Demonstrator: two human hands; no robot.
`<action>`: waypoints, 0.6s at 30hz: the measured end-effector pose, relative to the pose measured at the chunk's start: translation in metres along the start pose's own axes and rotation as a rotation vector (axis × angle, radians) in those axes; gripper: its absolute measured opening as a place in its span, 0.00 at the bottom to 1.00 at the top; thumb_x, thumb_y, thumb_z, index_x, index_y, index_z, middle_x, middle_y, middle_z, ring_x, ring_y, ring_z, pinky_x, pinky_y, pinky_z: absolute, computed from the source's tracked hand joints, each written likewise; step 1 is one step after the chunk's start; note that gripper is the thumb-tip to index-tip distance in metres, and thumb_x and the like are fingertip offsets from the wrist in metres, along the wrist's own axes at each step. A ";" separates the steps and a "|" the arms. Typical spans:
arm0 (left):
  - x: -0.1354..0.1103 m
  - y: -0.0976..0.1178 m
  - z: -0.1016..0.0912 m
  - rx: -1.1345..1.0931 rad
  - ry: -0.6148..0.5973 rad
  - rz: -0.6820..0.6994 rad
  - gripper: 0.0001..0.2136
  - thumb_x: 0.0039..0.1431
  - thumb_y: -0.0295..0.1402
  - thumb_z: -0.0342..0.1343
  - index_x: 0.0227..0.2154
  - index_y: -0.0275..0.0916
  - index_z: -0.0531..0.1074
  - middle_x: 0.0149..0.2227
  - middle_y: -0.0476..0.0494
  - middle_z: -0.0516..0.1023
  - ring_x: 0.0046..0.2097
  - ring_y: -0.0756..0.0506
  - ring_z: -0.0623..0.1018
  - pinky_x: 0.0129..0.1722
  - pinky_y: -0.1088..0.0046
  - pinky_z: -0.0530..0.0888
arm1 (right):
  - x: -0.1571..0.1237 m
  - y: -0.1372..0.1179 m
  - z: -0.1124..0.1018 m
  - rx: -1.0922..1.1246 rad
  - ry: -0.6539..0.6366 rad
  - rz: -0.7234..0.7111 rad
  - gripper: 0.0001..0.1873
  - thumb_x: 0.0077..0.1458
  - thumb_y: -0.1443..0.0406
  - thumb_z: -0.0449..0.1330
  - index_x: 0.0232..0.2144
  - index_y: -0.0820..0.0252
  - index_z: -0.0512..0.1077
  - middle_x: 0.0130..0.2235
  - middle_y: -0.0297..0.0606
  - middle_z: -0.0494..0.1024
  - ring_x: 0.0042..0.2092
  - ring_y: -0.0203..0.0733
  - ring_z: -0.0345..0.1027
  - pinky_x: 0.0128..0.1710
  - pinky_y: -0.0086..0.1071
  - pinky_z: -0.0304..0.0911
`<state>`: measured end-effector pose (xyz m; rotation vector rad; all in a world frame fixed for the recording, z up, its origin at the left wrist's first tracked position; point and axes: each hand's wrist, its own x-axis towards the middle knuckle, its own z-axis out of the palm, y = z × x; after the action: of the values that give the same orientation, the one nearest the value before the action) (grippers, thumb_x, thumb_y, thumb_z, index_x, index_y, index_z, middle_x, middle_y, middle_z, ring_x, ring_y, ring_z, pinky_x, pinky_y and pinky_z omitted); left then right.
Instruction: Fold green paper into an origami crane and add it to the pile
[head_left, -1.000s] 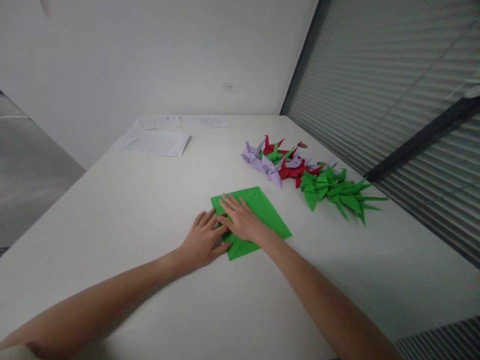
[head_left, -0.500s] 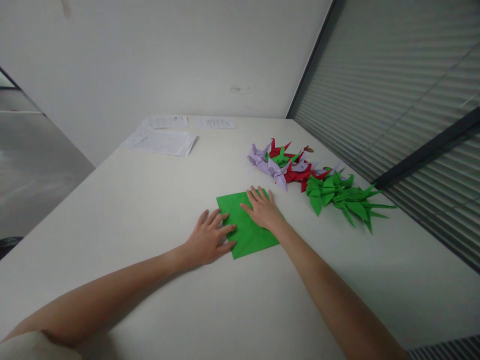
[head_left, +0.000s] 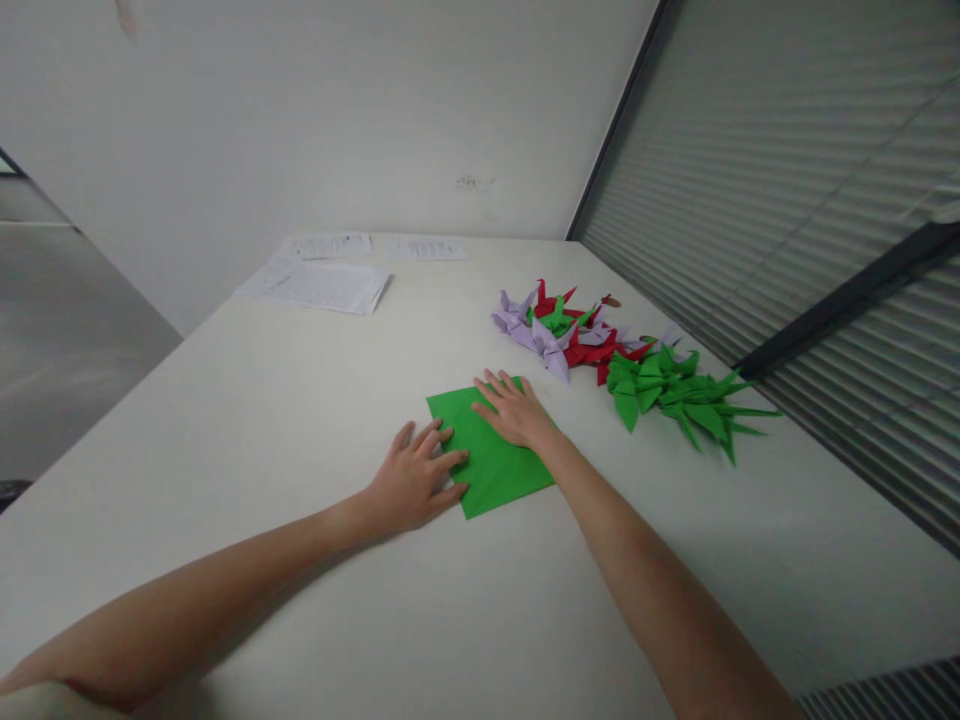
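Observation:
A folded green paper sheet [head_left: 491,465] lies flat on the white table [head_left: 285,420]. My left hand [head_left: 412,480] rests open at its left edge, fingertips on the paper. My right hand [head_left: 514,412] lies flat and open on the sheet's far right part, fingers stretched out along the fold. Neither hand grips anything.
To the right sit a pile of green folded paper shapes [head_left: 675,395] and a pile of red, lilac and green ones [head_left: 562,325]. Printed white sheets [head_left: 319,283] lie at the far end. A window with blinds [head_left: 787,180] runs along the right side.
My right hand has slid from the sheet's left part toward its far right side. The sheet now looks narrower, as if folded over. My left hand has stayed at the left edge.

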<state>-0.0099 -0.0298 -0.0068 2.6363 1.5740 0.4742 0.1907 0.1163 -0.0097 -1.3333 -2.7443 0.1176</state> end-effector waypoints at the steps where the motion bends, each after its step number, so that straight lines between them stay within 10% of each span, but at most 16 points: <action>1: 0.000 0.000 0.000 0.002 -0.002 0.000 0.19 0.64 0.46 0.50 0.54 0.46 0.70 0.58 0.35 0.68 0.64 0.33 0.62 0.62 0.42 0.56 | -0.003 0.011 0.000 -0.019 0.005 0.062 0.39 0.64 0.42 0.33 0.68 0.54 0.50 0.70 0.40 0.47 0.70 0.57 0.39 0.66 0.61 0.37; 6: -0.001 0.000 0.000 0.010 -0.017 -0.004 0.20 0.65 0.46 0.49 0.56 0.46 0.67 0.61 0.35 0.66 0.65 0.33 0.61 0.62 0.41 0.55 | -0.023 0.038 -0.008 -0.078 0.146 0.288 0.39 0.65 0.46 0.37 0.67 0.66 0.54 0.70 0.50 0.46 0.70 0.63 0.37 0.65 0.61 0.38; 9: -0.001 0.000 0.001 0.007 -0.010 -0.015 0.21 0.64 0.48 0.50 0.55 0.45 0.68 0.60 0.35 0.66 0.65 0.34 0.61 0.63 0.41 0.55 | -0.041 0.019 -0.012 -0.048 0.244 0.160 0.38 0.66 0.47 0.37 0.66 0.69 0.53 0.70 0.52 0.44 0.71 0.59 0.33 0.66 0.58 0.37; 14: -0.001 0.002 0.001 -0.009 -0.009 -0.040 0.26 0.58 0.53 0.54 0.54 0.42 0.69 0.60 0.32 0.66 0.65 0.31 0.61 0.64 0.41 0.53 | -0.072 -0.024 -0.008 0.039 0.058 -0.196 0.36 0.65 0.45 0.42 0.67 0.56 0.52 0.71 0.45 0.44 0.71 0.54 0.36 0.67 0.55 0.41; 18: -0.001 0.003 0.000 -0.028 0.004 -0.040 0.27 0.55 0.52 0.57 0.54 0.43 0.69 0.60 0.34 0.66 0.65 0.31 0.61 0.64 0.41 0.52 | -0.091 -0.011 -0.004 0.034 -0.027 -0.139 0.36 0.63 0.43 0.43 0.68 0.49 0.49 0.70 0.42 0.47 0.71 0.54 0.37 0.66 0.59 0.40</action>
<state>-0.0080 -0.0321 -0.0068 2.5792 1.6059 0.4956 0.2388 0.0383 -0.0083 -1.1367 -2.8331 0.1720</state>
